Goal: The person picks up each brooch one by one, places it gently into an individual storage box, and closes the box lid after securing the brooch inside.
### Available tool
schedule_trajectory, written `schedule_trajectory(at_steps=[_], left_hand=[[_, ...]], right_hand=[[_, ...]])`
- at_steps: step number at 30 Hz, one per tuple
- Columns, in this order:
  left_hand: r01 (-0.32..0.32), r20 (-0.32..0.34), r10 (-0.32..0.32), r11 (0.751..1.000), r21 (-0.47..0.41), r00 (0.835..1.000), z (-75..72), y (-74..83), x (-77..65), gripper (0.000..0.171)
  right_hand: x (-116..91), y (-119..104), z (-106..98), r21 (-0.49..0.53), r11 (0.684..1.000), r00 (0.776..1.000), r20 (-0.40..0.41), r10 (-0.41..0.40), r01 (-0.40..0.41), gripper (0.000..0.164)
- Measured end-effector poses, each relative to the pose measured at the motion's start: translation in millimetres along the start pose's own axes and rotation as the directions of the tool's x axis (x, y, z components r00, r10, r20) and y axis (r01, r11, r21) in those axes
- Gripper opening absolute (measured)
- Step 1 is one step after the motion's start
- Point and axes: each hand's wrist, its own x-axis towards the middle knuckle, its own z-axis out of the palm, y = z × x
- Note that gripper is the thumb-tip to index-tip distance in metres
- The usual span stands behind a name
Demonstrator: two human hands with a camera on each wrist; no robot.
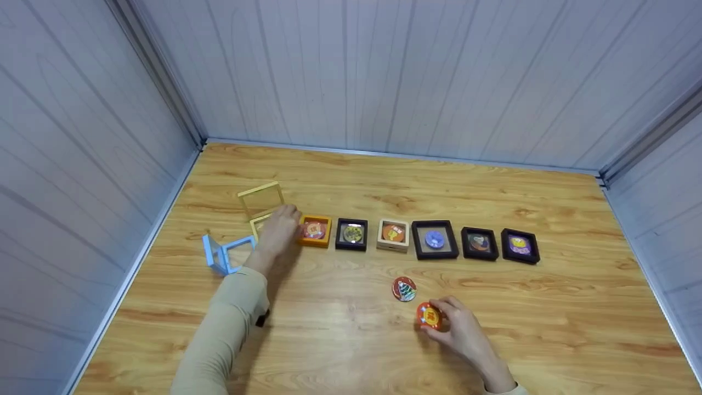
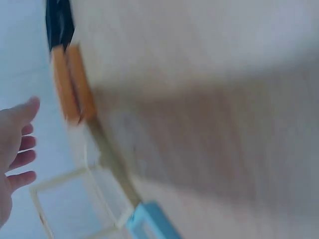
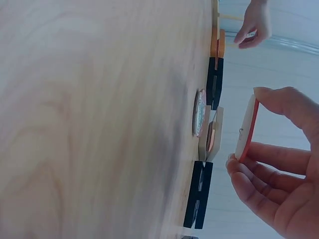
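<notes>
My right hand (image 1: pixel 463 332) pinches a round red badge (image 1: pixel 429 315) by its edge, raised over the table; in the right wrist view the badge (image 3: pixel 247 128) shows a white back with a small pin. Beside it lies a round badge with a Christmas tree (image 1: pixel 404 288). My left hand (image 1: pixel 278 230) hovers over an opened yellow display frame (image 1: pixel 260 189), partly covering it. Its fingers (image 2: pixel 29 143) hold nothing in the left wrist view. Just right of that hand is an orange frame (image 1: pixel 328 233) with a red badge inside.
An opened light blue frame (image 1: pixel 211 255) stands at the left, near the wall. Rightward from the orange frame runs a row of closed frames: black (image 1: pixel 340 241), cream (image 1: pixel 384 246), a larger black one (image 1: pixel 419 252) and two smaller black ones, each with a badge. Panel walls (image 1: pixel 362 77) enclose the table.
</notes>
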Motion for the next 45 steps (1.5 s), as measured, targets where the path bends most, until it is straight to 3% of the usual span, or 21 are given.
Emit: schedule_trajectory(at_steps=[3,7,12,16,20,30,35,45], left_hand=[[0.038,-0.062,-0.034,0.997,0.064,0.998,-8.9,-14.6,1.0,0.021],[0.18,-0.052,-0.176,0.979,0.095,0.983,-21.2,-31.0,0.5,0.031],[0.381,0.024,-0.381,0.925,0.016,0.924,-32.9,-45.9,-3.1,0.044],[0.454,0.071,-0.451,0.89,-0.034,0.89,-36.1,-53.2,-7.7,0.047],[0.466,0.079,-0.462,0.883,-0.051,0.883,-36.1,-55.7,-11.0,0.037],[0.449,0.051,-0.446,0.886,-0.118,0.894,-39.7,-54.9,-18.0,0.016],[0.436,0.036,-0.435,0.891,-0.13,0.9,-42.7,-54.6,-25.3,0.011],[0.456,-0.049,-0.465,0.88,-0.137,0.884,-51.1,-46.2,-32.3,0.012]], right_hand=[[-0.2,-1.3,-1.2,0.017,1.0,1.0,0.005,0.012,-0.012,0.045],[-0.8,-2.6,-2.5,0.034,0.999,0.999,0.017,0.043,-0.043,0.046],[-1.3,-3.6,-2.4,0.052,0.997,0.998,0.02,0.056,-0.057,0.046],[-1.3,-4.2,-0.7,0.058,0.996,0.997,0.033,0.073,-0.074,0.047],[-1.8,-4.5,0.6,0.064,0.995,0.996,0.039,0.079,-0.082,0.047],[-3.6,-4.0,5.2,0.117,0.993,1.0,0.001,0.02,-0.02,0.042],[-3.8,-4.4,5.2,0.131,0.991,0.999,0.014,0.038,-0.04,0.042],[-4.7,-3.8,4.3,0.123,0.991,0.999,0.024,0.044,-0.047,0.044]])
